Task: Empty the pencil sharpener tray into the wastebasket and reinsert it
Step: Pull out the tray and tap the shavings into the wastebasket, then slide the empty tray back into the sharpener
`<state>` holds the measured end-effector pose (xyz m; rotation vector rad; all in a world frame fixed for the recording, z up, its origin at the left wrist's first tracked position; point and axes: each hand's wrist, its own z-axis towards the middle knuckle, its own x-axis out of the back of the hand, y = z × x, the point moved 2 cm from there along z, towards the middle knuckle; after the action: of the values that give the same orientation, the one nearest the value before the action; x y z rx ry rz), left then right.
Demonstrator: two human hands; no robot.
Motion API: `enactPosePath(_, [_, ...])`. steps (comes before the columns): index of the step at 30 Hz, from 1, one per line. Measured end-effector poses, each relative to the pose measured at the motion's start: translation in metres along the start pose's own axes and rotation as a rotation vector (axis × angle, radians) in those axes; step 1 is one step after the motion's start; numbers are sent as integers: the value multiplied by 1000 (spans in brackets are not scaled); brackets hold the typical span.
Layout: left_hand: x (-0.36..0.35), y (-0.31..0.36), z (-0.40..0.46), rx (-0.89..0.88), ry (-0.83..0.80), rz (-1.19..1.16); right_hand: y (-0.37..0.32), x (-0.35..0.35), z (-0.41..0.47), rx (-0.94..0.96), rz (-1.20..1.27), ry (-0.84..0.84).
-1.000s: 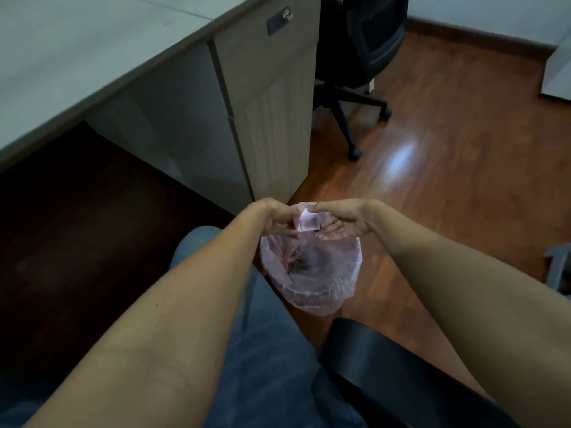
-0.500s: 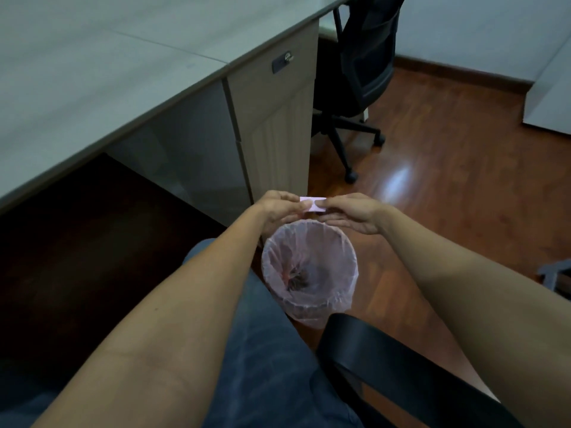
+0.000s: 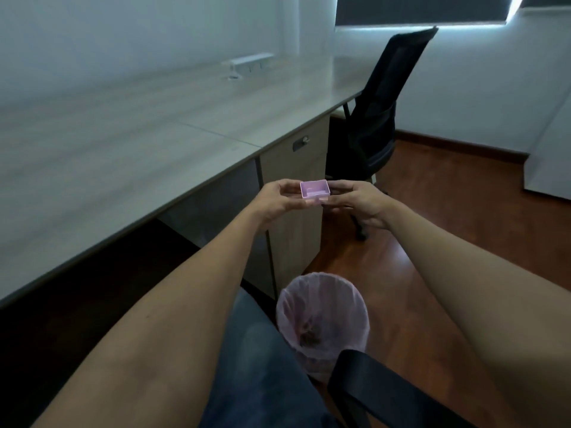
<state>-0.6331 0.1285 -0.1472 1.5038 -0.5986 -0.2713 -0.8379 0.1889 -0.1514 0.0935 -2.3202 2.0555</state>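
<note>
A small pink sharpener tray (image 3: 314, 191) is held level, open side up, between both hands at desk-edge height. Its inside looks bare. My left hand (image 3: 279, 200) pinches its left end and my right hand (image 3: 355, 200) pinches its right end. Well below them on the floor stands the wastebasket (image 3: 323, 322), lined with a thin pink bag, with dark shavings at its bottom. The sharpener body is not in view.
A long grey desk (image 3: 123, 156) runs along the left, with a drawer cabinet (image 3: 296, 168) under its edge. A white power strip (image 3: 247, 64) lies far back on it. A black office chair (image 3: 380, 115) stands beyond. My own chair's armrest (image 3: 386, 393) is beside the basket.
Both hands have lifted the tray up and away from the basket's mouth and turned it open side up. The view has tilted upward, showing the desk top.
</note>
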Motion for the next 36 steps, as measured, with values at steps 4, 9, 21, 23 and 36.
enactPosePath(4, [24, 33, -3, -83, 36, 34, -34, -10, 7, 79, -11, -3])
enactPosePath(9, [68, 74, -17, -155, 81, 64, -86, -42, 17, 170, 21, -44])
enactPosePath(21, [201, 125, -104, -209, 332, 115, -182, -178, 59, 318, -65, -290])
enactPosePath(23, [226, 130, -128, -211, 377, 138, -195, -210, 62, 338, -70, -346])
enactPosePath(36, [352, 144, -274, -159, 688, 212, -250, -401, 63, 425, -69, -638])
